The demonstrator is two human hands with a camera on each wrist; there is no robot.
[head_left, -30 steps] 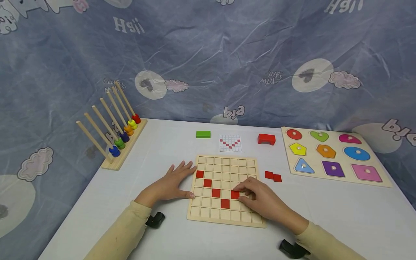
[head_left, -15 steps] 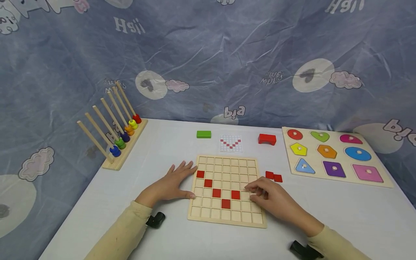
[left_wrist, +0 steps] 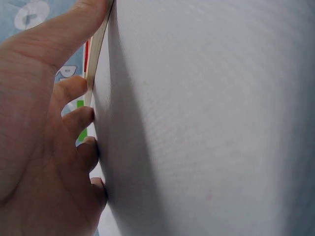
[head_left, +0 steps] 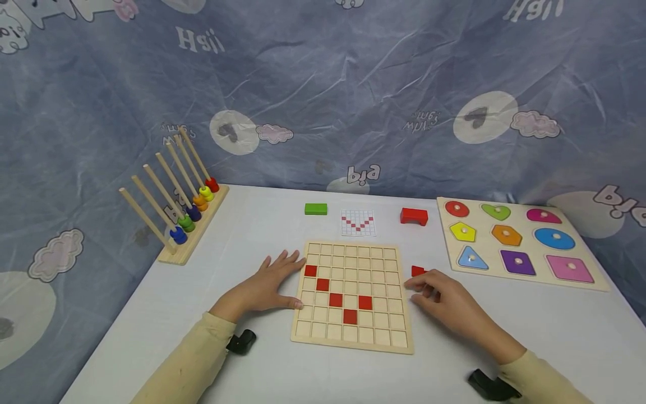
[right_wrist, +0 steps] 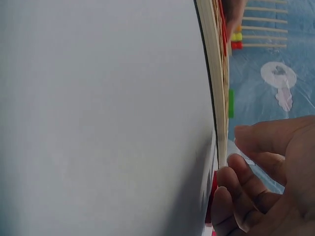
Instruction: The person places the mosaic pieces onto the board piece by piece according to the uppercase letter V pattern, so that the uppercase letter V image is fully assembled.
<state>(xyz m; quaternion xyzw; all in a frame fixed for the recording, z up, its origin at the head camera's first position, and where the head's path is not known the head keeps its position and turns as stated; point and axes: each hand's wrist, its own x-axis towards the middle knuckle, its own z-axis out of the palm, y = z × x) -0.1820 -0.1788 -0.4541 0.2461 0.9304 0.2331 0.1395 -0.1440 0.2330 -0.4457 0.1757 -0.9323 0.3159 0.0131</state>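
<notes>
A wooden grid board [head_left: 330,343] lies on the white table, with several red square tiles [head_left: 335,300] set in its cells. My left hand [head_left: 264,286] rests with spread fingers, thumb and fingertips touching the board's left edge. Just off the right edge hovers my right hand [head_left: 446,300], its fingers loosely bent and thumb apart, nothing between them in the right wrist view. A loose red tile [head_left: 418,271] shows right behind its fingertips; the second loose tile is hidden by this hand.
Behind the board lie a small pattern card [head_left: 358,223], a green block [head_left: 315,209] and a red arch block [head_left: 414,216]. A shape puzzle [head_left: 522,252] is at the right, a peg stand with coloured beads [head_left: 194,224] at the left. Patterned cloth [head_left: 323,101] hangs behind.
My right hand has moved right, from over a red tile in the board to beyond the board's right edge, leaving that tile in its cell. The left hand has stayed put.
</notes>
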